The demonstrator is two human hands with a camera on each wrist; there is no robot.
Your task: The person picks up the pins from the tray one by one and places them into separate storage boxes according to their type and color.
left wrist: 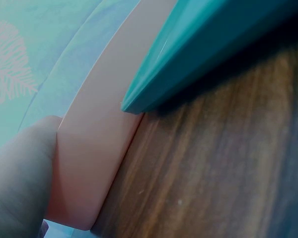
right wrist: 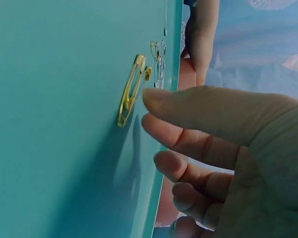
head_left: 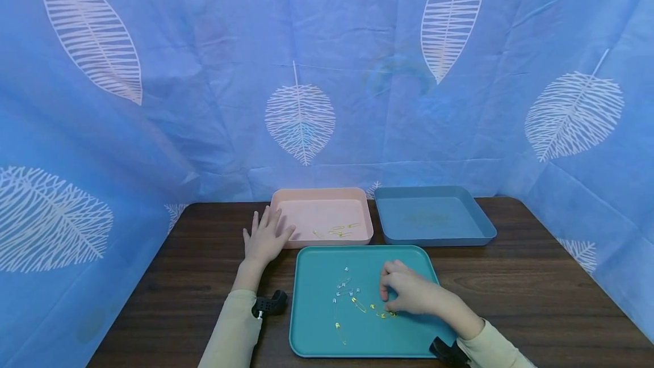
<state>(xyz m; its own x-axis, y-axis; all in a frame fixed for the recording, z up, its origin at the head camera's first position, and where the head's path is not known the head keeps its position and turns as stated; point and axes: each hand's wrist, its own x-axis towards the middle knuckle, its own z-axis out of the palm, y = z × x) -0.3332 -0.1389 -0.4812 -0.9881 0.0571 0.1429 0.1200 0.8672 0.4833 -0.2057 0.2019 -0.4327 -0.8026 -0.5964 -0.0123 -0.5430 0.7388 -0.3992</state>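
Observation:
My left hand (head_left: pixel 264 240) lies with fingers spread at the left end of a pink tray (head_left: pixel 301 212), its thumb reaching over the near left corner. In the left wrist view the thumb (left wrist: pixel 27 173) rests against the tray's wall. Over a teal tray (head_left: pixel 317 263), my right hand (head_left: pixel 411 291) hovers with fingers loosely bent. The right wrist view shows its thumb (right wrist: pixel 164 101) and forefinger slightly apart, close beside gold safety pins (right wrist: pixel 125 99), with nothing between them. Silver safety pins (head_left: pixel 344 293) and more gold ones (head_left: pixel 360 305) lie scattered to its left.
Several gold safety pins (head_left: pixel 339 232) lie inside the pink tray. A blue tray (head_left: pixel 429 217) stands at the back right, beside the pink one. All the trays sit on a dark wooden table (head_left: pixel 511 277). A blue cloth (head_left: pixel 357 118) with white leaves hangs behind.

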